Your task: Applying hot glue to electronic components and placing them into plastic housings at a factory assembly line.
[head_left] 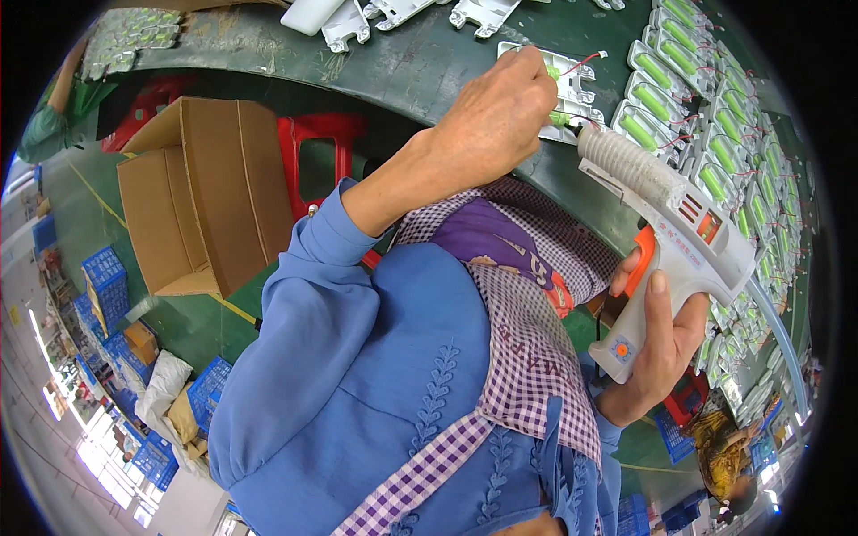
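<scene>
My right hand (pixel 659 344) is wrapped around the handle of a white hot glue gun (pixel 688 228), with fingers by its orange trigger. A long translucent glue stick (pixel 779 344) comes out of the gun's back end. The nozzle points at a white plastic housing (pixel 561 134) near the bench edge, which carries green cylindrical battery cells (pixel 561 117) and thin wires with a small white connector (pixel 602 54). Over this housing my left hand (pixel 496 112) is closed, its curled fingers gripping the near side. Its fingertips are largely hidden behind the knuckles.
Rows of similar white housings with green cells (pixel 639 131) cover the green bench (pixel 393 85) to the right. Empty white housings (pixel 347 25) lie at the far edge. Left of me stand an open cardboard box (pixel 237 188), a red stool (pixel 326 134) and blue crates (pixel 107 277). Other people sit farther off.
</scene>
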The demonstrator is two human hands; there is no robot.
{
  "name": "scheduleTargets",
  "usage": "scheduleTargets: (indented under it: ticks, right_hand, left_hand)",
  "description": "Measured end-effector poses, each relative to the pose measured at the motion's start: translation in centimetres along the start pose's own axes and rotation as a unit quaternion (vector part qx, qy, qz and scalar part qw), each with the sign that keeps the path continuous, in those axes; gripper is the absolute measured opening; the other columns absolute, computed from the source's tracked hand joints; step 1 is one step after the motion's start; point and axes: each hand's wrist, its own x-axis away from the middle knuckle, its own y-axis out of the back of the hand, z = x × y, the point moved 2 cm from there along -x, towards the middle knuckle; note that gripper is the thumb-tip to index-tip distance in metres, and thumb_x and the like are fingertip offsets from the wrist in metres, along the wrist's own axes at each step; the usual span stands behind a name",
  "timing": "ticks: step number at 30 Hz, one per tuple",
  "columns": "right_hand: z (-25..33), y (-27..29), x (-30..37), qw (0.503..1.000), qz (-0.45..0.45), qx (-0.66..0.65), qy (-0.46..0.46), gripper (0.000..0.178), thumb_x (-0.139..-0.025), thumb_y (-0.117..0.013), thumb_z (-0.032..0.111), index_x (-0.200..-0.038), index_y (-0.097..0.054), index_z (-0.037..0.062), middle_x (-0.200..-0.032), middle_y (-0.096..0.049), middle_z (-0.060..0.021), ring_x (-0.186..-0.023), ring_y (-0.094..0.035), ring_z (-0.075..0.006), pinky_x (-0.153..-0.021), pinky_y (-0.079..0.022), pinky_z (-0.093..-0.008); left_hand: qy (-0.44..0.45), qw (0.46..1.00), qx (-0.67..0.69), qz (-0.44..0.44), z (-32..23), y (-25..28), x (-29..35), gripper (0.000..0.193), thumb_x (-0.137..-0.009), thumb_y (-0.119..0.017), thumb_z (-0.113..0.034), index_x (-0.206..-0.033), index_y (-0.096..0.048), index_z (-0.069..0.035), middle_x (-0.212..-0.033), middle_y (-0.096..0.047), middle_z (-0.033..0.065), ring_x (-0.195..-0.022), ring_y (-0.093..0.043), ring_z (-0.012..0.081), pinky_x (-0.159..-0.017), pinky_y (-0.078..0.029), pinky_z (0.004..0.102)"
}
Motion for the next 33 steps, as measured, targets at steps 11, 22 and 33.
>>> scheduleTargets:
  ticks: [11, 22, 33]
  right_hand:
    - [-0.3, 0.1, 0.4, 0.999, 0.005, -0.044, -0.013, 0.039, -0.094, -0.051, 0.004, -0.129, -0.041, -0.0106, -0.105, -0.063, -0.0256, -0.088, -0.065, -0.0278, -0.081, -0.052, -0.0369]
    - [0.0, 0.2, 0.8, 0.991, 0.002, -0.132, 0.018, 0.049, -0.093, -0.051, 0.011, -0.132, -0.036, -0.0140, -0.116, -0.057, -0.0353, -0.107, -0.062, -0.0432, -0.094, -0.050, -0.0498]
    - [0.6, 2.0, 0.8, 0.968, -0.079, -0.212, 0.111, 0.059, -0.092, -0.052, 0.019, -0.136, -0.031, -0.0136, -0.114, -0.058, -0.0355, -0.104, -0.061, -0.0483, -0.088, -0.051, -0.0547]
  left_hand:
    - [-0.003, 0.998, -0.003, -0.057, 0.0, 0.0, 0.2, 0.014, -0.080, -0.069, -0.003, -0.087, -0.059, 0.003, -0.092, -0.053, 0.0168, -0.082, -0.059, 0.0353, -0.071, -0.049, 0.0431]
    - [0.054, 0.987, -0.153, -0.005, -0.3, 0.1, 0.0, 0.014, -0.082, -0.066, -0.005, -0.091, -0.058, 0.002, -0.094, -0.054, 0.0158, -0.084, -0.062, 0.0352, -0.071, -0.053, 0.0451]
    - [-0.013, 0.993, -0.118, 0.009, -1.0, 0.5, -1.9, 0.009, -0.083, -0.066, -0.005, -0.087, -0.061, 0.002, -0.088, -0.053, 0.0117, -0.078, -0.061, 0.0312, -0.067, -0.052, 0.0419]
